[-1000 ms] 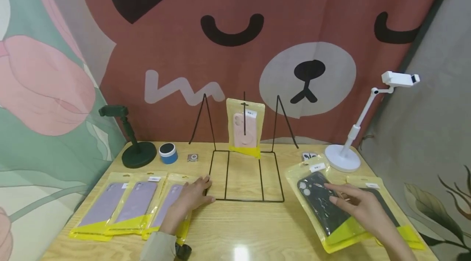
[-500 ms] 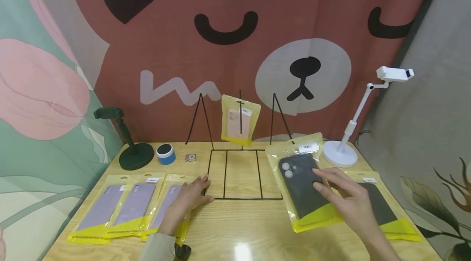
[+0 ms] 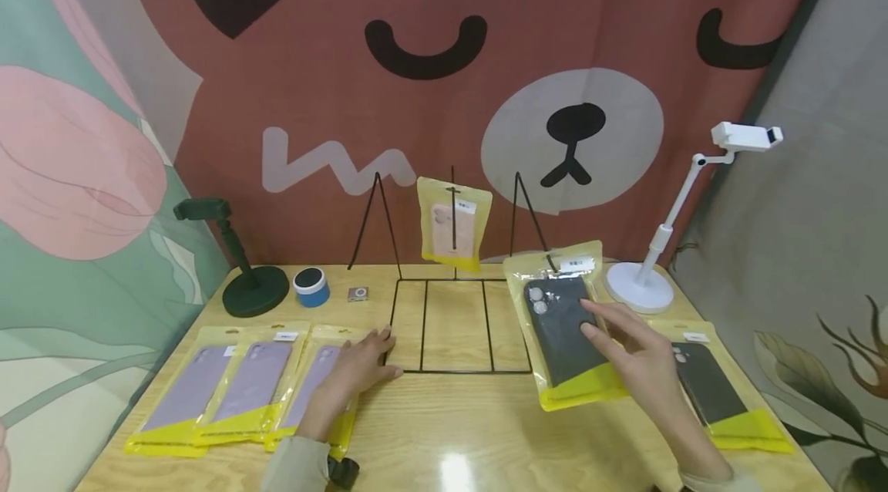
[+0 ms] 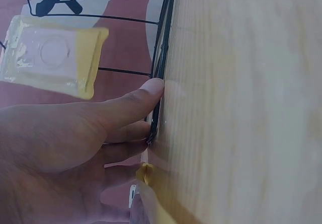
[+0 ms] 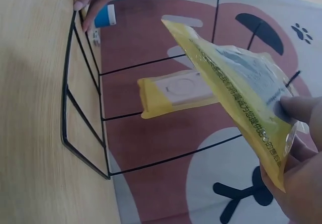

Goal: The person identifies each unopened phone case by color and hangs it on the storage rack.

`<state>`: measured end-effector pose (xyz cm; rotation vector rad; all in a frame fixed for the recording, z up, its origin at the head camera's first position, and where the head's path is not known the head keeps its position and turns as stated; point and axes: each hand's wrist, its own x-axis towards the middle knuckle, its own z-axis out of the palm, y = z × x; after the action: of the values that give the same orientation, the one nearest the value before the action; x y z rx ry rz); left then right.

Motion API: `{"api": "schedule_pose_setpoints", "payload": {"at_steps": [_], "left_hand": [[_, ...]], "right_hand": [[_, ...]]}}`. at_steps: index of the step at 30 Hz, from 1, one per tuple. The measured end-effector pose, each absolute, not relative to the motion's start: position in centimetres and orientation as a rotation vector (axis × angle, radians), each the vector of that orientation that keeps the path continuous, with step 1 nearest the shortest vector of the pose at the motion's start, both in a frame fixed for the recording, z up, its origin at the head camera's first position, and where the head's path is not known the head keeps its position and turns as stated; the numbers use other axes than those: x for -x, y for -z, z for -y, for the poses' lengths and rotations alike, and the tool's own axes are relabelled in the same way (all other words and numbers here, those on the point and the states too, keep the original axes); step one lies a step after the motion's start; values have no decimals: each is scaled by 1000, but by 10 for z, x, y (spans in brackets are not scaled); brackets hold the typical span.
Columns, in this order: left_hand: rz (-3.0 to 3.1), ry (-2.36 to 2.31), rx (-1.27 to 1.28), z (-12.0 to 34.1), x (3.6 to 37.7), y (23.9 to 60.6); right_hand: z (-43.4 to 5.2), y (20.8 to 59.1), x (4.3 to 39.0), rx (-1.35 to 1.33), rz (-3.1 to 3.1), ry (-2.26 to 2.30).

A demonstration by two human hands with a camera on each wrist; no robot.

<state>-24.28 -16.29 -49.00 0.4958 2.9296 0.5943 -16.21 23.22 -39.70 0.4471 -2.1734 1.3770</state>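
Observation:
A black wire rack (image 3: 458, 322) stands mid-table, and a yellow packet with a pink phone case (image 3: 453, 226) hangs on its middle hook. My right hand (image 3: 603, 326) pinches a yellow packet with a black phone case (image 3: 562, 322), held off the table with its top by the rack's right hook. The right wrist view shows this packet (image 5: 236, 93) tilted in front of the pink packet (image 5: 176, 90). My left hand (image 3: 378, 353) lies flat, fingers straight against the rack's front left corner (image 4: 156, 113). Three purple case packets (image 3: 236, 384) lie beside it.
Another black case packet (image 3: 714, 392) lies at the right front. A dark green stand (image 3: 246, 276), a blue round tin (image 3: 311, 286) and a small silver square (image 3: 357, 294) sit at the back left. At the back right stands a white stand (image 3: 645, 276).
My right hand has lifted the black case packet off the table and carried it left and up toward the rack's right hook. The left hand has stayed put.

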Motion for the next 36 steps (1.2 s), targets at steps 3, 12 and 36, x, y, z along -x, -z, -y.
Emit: {"api": "schedule_pose_setpoints", "payload": {"at_steps": [3, 12, 36], "left_hand": [[-2921, -575, -500, 163, 243, 492], [-2909, -583, -501, 160, 242, 496], [-2917, -587, -480, 165, 243, 491]], "right_hand": [[-226, 397, 181, -457, 2149, -1359], [-201, 380, 232, -453, 2061, -1314], [-334, 447, 216, -129, 2493, -789]]}}
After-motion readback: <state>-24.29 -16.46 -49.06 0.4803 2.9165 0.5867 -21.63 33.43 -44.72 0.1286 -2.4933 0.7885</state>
